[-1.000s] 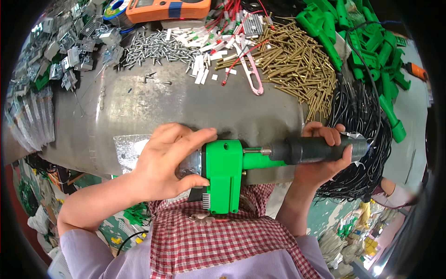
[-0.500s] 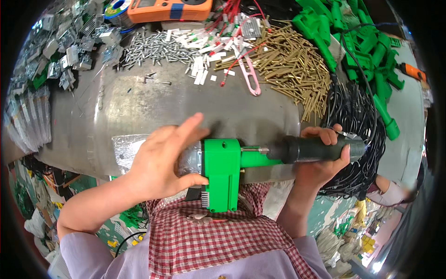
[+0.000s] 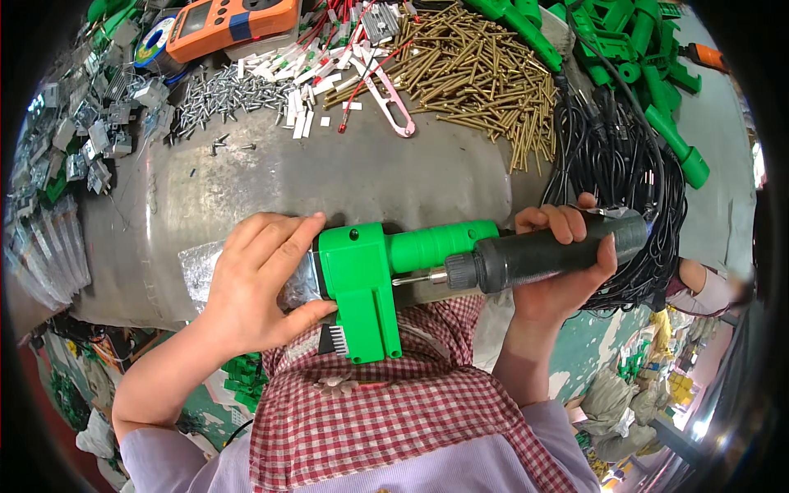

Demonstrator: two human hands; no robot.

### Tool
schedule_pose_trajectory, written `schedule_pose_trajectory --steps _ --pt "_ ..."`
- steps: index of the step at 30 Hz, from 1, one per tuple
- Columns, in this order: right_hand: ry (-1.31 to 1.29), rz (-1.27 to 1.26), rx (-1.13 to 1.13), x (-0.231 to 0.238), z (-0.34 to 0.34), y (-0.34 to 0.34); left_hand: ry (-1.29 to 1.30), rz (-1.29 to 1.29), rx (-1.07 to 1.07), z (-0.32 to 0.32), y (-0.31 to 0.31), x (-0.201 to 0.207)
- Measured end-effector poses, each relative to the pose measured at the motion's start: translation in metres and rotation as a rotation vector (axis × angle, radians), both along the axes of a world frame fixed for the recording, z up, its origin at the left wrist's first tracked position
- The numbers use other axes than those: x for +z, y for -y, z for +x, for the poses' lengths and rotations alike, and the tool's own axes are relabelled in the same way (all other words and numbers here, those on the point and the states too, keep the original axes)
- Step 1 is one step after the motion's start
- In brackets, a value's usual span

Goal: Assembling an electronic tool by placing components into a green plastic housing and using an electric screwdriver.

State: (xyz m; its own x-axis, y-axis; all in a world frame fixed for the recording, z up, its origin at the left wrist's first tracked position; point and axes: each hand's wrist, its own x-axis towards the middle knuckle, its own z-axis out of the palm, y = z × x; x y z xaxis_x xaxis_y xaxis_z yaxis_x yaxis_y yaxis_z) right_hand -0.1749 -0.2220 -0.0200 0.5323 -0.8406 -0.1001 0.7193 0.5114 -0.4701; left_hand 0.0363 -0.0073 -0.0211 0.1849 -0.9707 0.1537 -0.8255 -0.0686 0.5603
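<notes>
Green tool housing (image 3: 358, 283) sits between the two hands at the near edge of the grey metal bench (image 3: 222, 185), its lower block overlapping the red-checked apron (image 3: 370, 427) in view. At the far left lies a heap of small silvery metal parts (image 3: 74, 148), with a fan of clear plastic sleeves (image 3: 45, 255) just below it. Further right, along the back, come a wire spool (image 3: 154, 43), an orange meter (image 3: 222, 25), and loose silver screws (image 3: 222, 94). Nearer the person, the left hand (image 3: 261, 279) is partly closed around the wrapped left end of the housing, fingers together over the far side and thumb on the near side, clear plastic film (image 3: 302, 283) showing between them. White pieces (image 3: 304, 115) and a pink tool with a slotted handle (image 3: 393, 103) lie beyond the housing, beside a spread of long brass-coloured screws (image 3: 485, 82). The housing's ribbed cylinder points right. Just below it, a black powered screwdriver (image 3: 559, 256) is aimed left, its bit (image 3: 419, 278) ending close to the block's right side; whether the tip touches cannot be told. The right hand (image 3: 552, 300) wraps the screwdriver's body, thumb and fingers on opposite sides. Beyond it are coiled black cables (image 3: 612, 140) and, at the upper right, piled green plastic parts (image 3: 633, 49).
</notes>
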Motion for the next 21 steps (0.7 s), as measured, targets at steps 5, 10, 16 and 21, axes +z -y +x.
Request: schedule_pose_trajectory --steps 5,10,16,21 --pt "0.003 -0.011 -0.027 0.001 0.0 -0.002 -0.027 0.034 -0.004 0.001 0.001 0.001" --pt "0.043 -0.055 -0.025 0.001 -0.001 -0.001 -0.03 0.037 -0.007 0.001 0.002 0.002" --pt "0.067 0.02 -0.012 0.003 -0.003 -0.008 -0.018 0.029 -0.017 0.002 0.001 0.001" --pt "0.05 -0.016 -0.025 0.007 -0.004 -0.011 -0.026 0.022 -0.015 0.002 0.002 0.001"
